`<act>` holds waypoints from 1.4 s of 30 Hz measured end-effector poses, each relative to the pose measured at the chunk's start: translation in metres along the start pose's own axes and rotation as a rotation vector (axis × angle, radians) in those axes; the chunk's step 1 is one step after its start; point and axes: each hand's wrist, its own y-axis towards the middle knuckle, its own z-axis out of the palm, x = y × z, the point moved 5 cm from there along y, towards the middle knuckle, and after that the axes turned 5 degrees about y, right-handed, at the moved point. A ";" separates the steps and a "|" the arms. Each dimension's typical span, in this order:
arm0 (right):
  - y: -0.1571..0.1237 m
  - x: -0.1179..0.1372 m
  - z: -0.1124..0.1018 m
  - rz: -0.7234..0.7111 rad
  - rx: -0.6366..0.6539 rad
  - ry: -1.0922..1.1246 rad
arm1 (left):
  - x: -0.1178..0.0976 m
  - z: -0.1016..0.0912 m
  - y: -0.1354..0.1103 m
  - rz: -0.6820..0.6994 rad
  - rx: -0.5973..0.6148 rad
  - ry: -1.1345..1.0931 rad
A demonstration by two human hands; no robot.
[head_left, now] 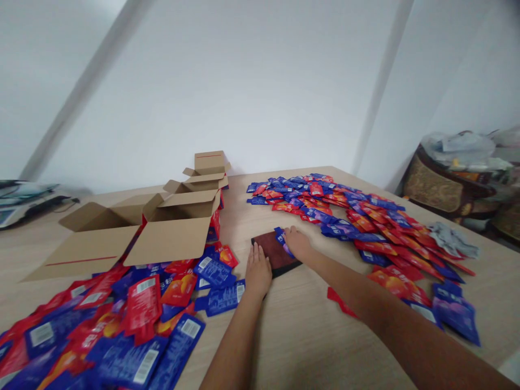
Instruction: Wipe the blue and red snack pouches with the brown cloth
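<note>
A dark brown rectangular pad (276,253) with black edging lies on the table between my hands. My left hand (259,271) rests flat on its left edge, fingers stretched out and holding nothing. Over the pad's far right part, my right hand (297,244) has its fingers closed on a blue packet (281,237) with purple print, which lies partly on the pad. The fingertips hide part of this packet. To the left, nearest my left hand, are more blue packets (225,298) with barcodes.
A big pile of red and blue packets (134,325) covers the front left. Another pile (377,222) curves along the right, with a grey crumpled cloth (453,239) beside it. Several open cardboard boxes (174,238) stand at the left. A chair (436,179) heaped with bags is beyond.
</note>
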 end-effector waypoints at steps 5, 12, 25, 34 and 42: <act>-0.001 -0.016 -0.020 0.089 -0.015 -0.005 | -0.001 -0.001 0.001 -0.010 -0.010 0.006; -0.008 0.042 -0.047 -0.159 -0.098 0.279 | -0.001 0.001 0.002 -0.010 -0.020 0.002; 0.002 0.015 0.010 -0.046 -0.099 0.038 | 0.002 0.003 0.001 -0.009 -0.001 -0.017; -0.016 0.030 -0.045 -0.217 -0.027 0.064 | 0.001 0.002 0.002 -0.007 -0.016 0.001; -0.045 0.052 -0.012 -0.492 -0.021 0.160 | 0.002 0.003 0.002 0.008 -0.014 -0.020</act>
